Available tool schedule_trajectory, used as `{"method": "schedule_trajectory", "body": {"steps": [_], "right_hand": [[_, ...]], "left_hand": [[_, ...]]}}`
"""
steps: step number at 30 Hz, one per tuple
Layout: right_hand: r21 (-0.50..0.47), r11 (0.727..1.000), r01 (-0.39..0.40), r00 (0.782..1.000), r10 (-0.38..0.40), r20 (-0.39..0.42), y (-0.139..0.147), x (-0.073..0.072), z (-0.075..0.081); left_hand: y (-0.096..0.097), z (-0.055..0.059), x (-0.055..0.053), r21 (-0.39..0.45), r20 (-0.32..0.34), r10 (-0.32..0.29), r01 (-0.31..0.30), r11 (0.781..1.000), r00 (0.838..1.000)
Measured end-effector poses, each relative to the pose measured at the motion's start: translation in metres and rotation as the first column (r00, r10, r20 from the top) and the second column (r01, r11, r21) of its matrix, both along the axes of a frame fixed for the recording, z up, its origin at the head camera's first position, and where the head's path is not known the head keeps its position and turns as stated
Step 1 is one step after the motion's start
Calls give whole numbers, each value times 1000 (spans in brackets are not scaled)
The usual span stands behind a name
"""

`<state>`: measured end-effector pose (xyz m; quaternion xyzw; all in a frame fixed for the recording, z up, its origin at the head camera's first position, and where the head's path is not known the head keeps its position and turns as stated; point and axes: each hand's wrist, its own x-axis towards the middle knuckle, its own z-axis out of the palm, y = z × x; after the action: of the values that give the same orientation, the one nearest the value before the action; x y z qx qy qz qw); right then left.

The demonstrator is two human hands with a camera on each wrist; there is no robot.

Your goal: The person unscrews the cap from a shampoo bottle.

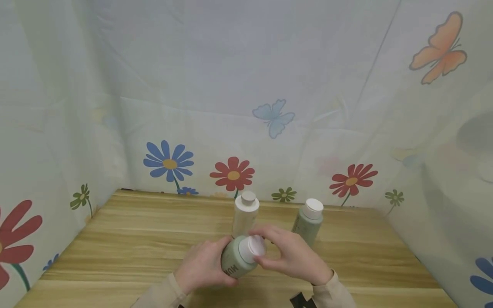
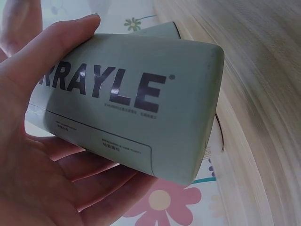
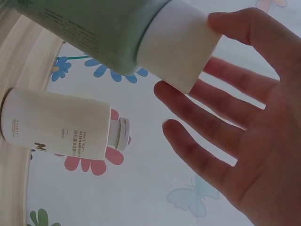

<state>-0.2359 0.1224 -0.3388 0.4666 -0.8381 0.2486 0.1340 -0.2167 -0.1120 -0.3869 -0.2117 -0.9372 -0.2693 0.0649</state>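
My left hand [image 1: 203, 263] grips a pale green bottle [image 1: 233, 259] round its body, the bottle leaning with its cap to the right. Dark printed letters run along its side [image 2: 136, 92] in the left wrist view. Thumb and fingertips of my right hand [image 1: 292, 253] pinch the bottle's white cap [image 3: 176, 44] from its two sides. The cap sits on the bottle's neck. Just beyond the hands a white bottle [image 1: 245, 217] stands upright with a small grey-white cap. Behind my right hand is a second green bottle [image 1: 306, 225] with a white cap, its lower part partly hidden.
A wood-grain table [image 1: 154, 222] lies under the hands. Around its back and sides hangs a pale curtain [image 1: 215, 77] printed with flowers and butterflies. At the far right is a pale, blurred rounded shape [image 1: 458, 171].
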Motion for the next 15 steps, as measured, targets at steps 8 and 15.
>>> {"method": "schedule_trajectory", "body": {"steps": [8,15], "right_hand": [[-16,1000,-16,1000,16,-2,2,0,1],[-61,993,97,995,-95,32,1,0,1]], "left_hand": [[0,0,1,-2,15,0,0,1000,1000],[0,1,1,-17,-5,5,-6,1000,1000]]}}
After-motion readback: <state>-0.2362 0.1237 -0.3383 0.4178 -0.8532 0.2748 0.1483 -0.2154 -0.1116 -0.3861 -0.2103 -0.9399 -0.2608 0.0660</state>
